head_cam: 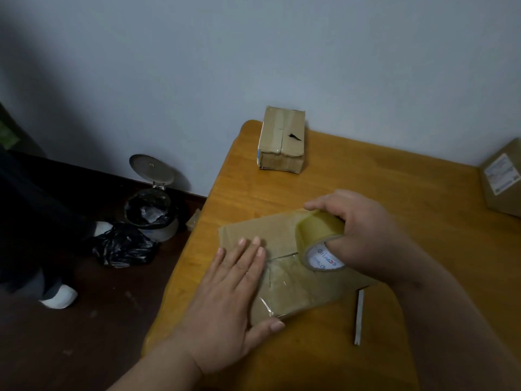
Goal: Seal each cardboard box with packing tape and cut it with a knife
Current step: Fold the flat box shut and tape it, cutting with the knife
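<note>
The left hand (228, 289) lies flat over the near-left part of the flat cardboard box (284, 266), hiding it. The right hand (358, 232) covers the far side of the tape roll (320, 239) — its thumb goes into the core. The core's print is too small to read. The labelled box (501, 179) is cut by the right edge; its label is illegible. Both forearms leave the bottom edge.

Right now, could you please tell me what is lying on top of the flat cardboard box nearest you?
On the flat cardboard box: the left hand pressing flat, a strip of clear tape, and the tape roll gripped by the right hand. The seam beneath them is covered.
</note>
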Available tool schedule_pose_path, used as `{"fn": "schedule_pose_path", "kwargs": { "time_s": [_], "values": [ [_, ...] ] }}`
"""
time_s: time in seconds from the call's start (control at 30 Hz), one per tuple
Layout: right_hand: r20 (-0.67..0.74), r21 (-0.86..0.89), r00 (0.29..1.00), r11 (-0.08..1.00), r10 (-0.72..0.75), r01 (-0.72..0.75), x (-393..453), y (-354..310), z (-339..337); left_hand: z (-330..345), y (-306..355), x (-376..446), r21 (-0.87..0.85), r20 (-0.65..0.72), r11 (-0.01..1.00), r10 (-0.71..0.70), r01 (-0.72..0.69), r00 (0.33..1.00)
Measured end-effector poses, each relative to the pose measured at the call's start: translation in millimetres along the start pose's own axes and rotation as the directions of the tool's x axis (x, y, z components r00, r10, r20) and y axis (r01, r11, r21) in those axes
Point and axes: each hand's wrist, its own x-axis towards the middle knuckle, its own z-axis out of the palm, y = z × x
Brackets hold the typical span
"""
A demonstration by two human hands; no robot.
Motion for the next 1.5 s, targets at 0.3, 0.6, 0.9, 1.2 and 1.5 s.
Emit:
{"fn": "schedule_pose_path", "kwargs": {
  "time_s": [0.3, 0.6, 0.9, 1.2, 1.5],
  "values": [
    [0.042, -0.063, 0.998, 0.997, 0.043, -0.04, -13, 13, -2, -17, -52, 20, 0.063, 0.253, 0.997, -0.061, 0.046, 0.966],
    [-0.002, 0.068, 0.999, 0.997, 0.036, -0.036, -23, 10, 7, -25, -28, 52, 0.115, 0.2, 0.993, -0.042, 0.019, 0.979],
    [0.098, 0.324, 0.982, 0.928, 0.161, -0.184, -49, 35, -29, -11, -24, 56, 0.203, 0.292, 0.977, -0.121, 0.062, 0.949],
    [0.032, 0.164, 0.941, 0.927, 0.336, -0.337, -82, 70, -47, -16, -25, 56, 0.213, 0.341, 0.977, -0.103, 0.03, 0.934],
    [0.114, -0.047, 0.837, 0.844, 0.535, -0.534, -98, 105, -15, -20, -13, 63, 0.286, 0.408, 0.958, -0.154, 0.034, 0.9]
  ]
}}
